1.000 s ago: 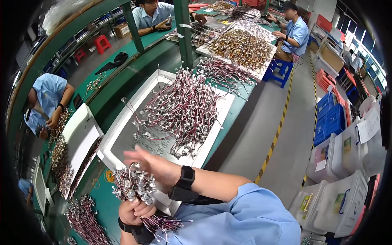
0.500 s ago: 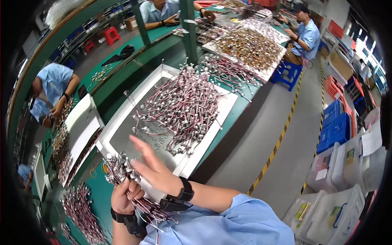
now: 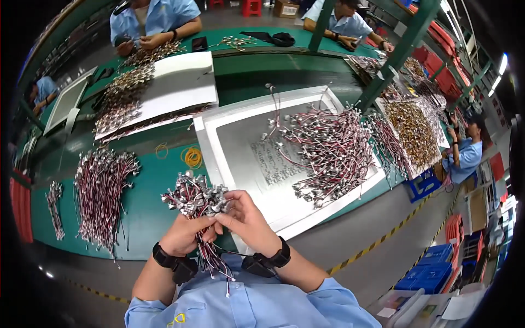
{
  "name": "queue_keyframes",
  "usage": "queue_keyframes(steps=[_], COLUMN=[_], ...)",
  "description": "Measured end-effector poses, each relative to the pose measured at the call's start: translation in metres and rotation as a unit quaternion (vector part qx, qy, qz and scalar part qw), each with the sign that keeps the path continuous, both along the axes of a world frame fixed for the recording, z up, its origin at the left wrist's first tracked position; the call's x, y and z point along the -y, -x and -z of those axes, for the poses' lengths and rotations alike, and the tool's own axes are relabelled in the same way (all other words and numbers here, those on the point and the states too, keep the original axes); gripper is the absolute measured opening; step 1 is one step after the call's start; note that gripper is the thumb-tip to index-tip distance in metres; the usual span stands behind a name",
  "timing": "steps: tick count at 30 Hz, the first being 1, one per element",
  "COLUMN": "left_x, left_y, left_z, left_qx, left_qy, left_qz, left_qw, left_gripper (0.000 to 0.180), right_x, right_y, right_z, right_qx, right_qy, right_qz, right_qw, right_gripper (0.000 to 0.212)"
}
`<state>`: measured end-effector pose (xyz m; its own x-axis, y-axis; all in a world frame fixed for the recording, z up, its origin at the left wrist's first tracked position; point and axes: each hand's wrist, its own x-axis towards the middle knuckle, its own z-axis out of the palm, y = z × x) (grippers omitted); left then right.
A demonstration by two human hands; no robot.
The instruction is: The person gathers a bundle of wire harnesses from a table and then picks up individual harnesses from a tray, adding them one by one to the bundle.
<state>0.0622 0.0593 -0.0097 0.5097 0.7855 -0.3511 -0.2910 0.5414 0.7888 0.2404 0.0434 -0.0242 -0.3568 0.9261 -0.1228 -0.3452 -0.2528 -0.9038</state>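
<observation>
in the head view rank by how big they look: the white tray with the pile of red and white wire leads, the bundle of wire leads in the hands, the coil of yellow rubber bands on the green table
1. White tray, by far the largest.
2. Bundle of wire leads, gripped by the left hand and touched by the right hand; nearness to the camera enlarges it.
3. Coil of yellow rubber bands, the smallest.

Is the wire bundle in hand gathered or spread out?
Gathered: the wire bundle is bunched in the left hand, right hand touching its connector ends.

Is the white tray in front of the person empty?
No, the white tray holds a big pile of red and white wires with metal ends.
</observation>
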Motion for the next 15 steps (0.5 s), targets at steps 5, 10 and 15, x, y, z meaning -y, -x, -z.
queue_keyframes(steps=[5,10,15], left_x=[-0.002,-0.006,-0.009], left_y=[0.012,0.027,0.033], left_z=[0.0,0.015,0.012], left_qx=[0.013,0.075,0.03], left_qy=[0.042,0.107,0.057], left_qz=[-0.014,-0.044,-0.091], left_qw=[0.999,0.99,0.994], left_gripper=[0.011,0.016,0.02], right_x=[-0.015,-0.019,-0.02], right_y=[0.014,0.026,0.024], right_z=[-0.002,-0.002,0.012], right_qx=[0.104,0.064,0.026], right_qy=[-0.093,-0.093,-0.042], right_qz=[0.072,0.131,0.09], right_qw=[0.988,0.985,0.995], right_gripper=[0.045,0.053,0.048])
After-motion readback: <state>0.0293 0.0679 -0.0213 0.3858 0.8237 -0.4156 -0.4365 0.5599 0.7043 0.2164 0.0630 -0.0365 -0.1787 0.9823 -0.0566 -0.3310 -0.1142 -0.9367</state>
